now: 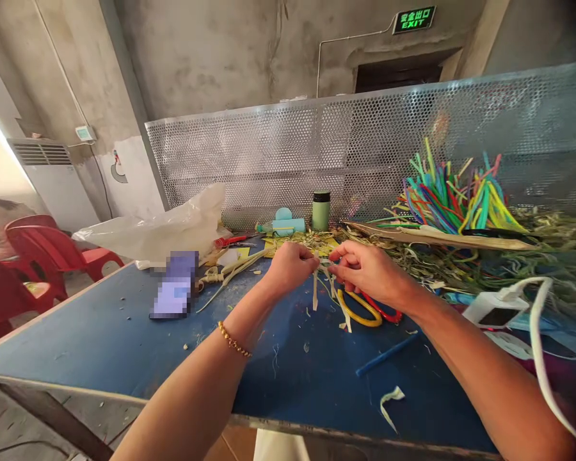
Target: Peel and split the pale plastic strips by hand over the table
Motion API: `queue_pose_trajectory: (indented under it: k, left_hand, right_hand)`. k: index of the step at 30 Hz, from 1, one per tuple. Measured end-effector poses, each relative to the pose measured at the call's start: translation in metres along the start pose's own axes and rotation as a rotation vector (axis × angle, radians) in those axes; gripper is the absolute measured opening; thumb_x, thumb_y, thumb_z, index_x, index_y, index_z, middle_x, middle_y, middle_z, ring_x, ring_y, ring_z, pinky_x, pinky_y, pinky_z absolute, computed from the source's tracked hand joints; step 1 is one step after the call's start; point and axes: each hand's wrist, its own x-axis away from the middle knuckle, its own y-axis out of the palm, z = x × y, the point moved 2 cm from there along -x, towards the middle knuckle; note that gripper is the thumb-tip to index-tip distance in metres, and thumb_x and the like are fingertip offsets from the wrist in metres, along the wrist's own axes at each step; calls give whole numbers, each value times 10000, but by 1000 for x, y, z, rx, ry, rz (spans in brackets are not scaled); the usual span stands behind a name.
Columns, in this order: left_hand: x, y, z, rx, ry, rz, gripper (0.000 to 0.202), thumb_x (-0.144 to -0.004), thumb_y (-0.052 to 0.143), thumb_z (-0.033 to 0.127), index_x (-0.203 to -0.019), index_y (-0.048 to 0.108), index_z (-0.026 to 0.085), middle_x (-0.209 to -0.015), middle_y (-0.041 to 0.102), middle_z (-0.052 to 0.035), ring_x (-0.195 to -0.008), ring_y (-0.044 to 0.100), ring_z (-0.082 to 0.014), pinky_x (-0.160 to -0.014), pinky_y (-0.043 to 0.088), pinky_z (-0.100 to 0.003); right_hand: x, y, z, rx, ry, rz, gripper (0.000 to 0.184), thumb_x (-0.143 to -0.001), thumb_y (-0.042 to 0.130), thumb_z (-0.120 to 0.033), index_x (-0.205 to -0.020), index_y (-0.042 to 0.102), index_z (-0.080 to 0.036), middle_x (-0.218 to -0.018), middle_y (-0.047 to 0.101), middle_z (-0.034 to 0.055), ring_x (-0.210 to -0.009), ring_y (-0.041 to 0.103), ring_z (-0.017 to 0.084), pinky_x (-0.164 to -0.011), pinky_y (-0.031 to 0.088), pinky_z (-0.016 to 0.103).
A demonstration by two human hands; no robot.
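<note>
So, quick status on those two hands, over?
Left hand and right hand both pinch pale strips above the blue table. Yellow loop and red loop lie just under the right hand.

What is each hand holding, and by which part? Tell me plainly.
Left hand and right hand both pinch thin pale strips at their upper ends with the fingers; the lower ends hang free.

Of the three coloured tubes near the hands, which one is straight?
The blue tube; the yellow tube and the red tube are bent into loops.
</note>
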Motion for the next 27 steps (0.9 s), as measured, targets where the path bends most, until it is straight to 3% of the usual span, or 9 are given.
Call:
queue_pose_trajectory:
  k: [6, 10, 19, 27]
  left_hand:
    - [0, -1, 2, -45, -20, 35, 240, -752, 578, 237, -528, 581, 150, -482, 546, 12, -506, 464, -110, -498, 311, -230]
    - [0, 0, 1, -53, -31, 35, 240, -747, 581, 211, -515, 584, 152, -490, 582, -3, -505, 485, -115, -506, 328, -236]
    - [7, -3, 8, 307, -163, -91, 242, -762, 612, 192, -530, 635, 126, -500, 620, -33, -483, 535, -108, -523, 389, -227]
    - [11, -6, 19, 332, -217, -125, 254, -747, 611, 124, -494, 617, 129, -470, 607, -29, -447, 508, -94, -510, 378, -223]
  right_hand:
    - [-1, 0, -1, 52, 4, 32, 171, -815, 609, -292, -943, 561, -188, -585, 641, -22, -458, 608, 138, -449, 449, 248]
    - [1, 0, -6, 40, -74, 3, 149, -828, 572, -242, -964, 554, -183, -604, 639, -32, -433, 587, 119, -472, 444, 247]
    - [4, -4, -10, 76, -138, 51, 162, -802, 550, -116, -949, 593, -167, -692, 673, -3, -571, 596, 121, -575, 434, 243]
    - [1, -2, -2, 158, -143, 106, 129, -805, 604, -168, -934, 601, -177, -671, 676, -2, -599, 593, 138, -576, 404, 248]
